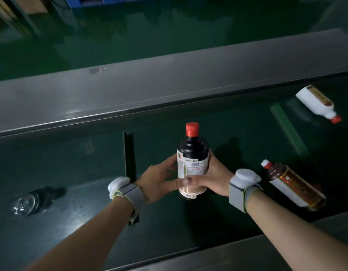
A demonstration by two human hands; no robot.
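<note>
Gripping the upright dark glass bottle with red cap (pixel 191 151), the right hand (pixel 210 178) wraps its label; the left hand (pixel 159 182) pinches its other side.

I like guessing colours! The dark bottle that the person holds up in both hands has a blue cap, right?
Not quite. The cap on the dark bottle is red, not blue, as the head view shows. The rest is right: the left hand and the right hand both hold that bottle up.
</note>
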